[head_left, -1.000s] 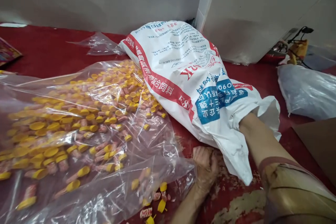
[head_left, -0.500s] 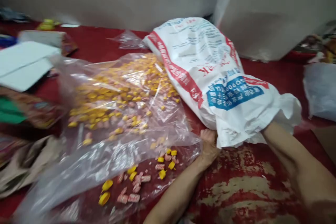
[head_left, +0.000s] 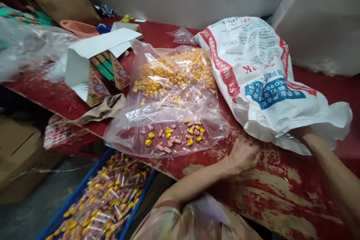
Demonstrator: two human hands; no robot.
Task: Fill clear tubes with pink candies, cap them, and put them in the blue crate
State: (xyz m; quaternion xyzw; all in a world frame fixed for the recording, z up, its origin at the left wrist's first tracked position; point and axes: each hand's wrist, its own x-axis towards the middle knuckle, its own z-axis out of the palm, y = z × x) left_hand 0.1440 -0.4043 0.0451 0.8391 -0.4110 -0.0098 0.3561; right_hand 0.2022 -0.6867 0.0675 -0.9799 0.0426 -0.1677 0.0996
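Observation:
A large white printed sack [head_left: 253, 67] with red and blue bands lies on the red worn table [head_left: 253, 183]. My right forearm [head_left: 320, 153] reaches into its open mouth, and the hand itself is hidden inside. My left hand [head_left: 245, 153] is on the table just below the sack's edge, fingers curled and slightly blurred, with nothing visible in it. To its left lies a clear plastic bag [head_left: 140, 116]. In it are many small yellow caps [head_left: 174, 78] and pink printed pieces [head_left: 176, 140], with a looser group near its front edge.
Below the table edge stands a blue crate [head_left: 92, 176] full of capped pink pieces. An open white box [head_left: 77, 67] holds patterned cartons, with a beige cloth [head_left: 105, 108] beside it. Farther left are plastic bags [head_left: 30, 41], an orange scoop [head_left: 80, 28] and a cardboard box [head_left: 19, 153].
The view has swung left and down, bringing the crate and box into sight. My left hand has moved away from the plastic bag's corner. My right arm still reaches into the sack.

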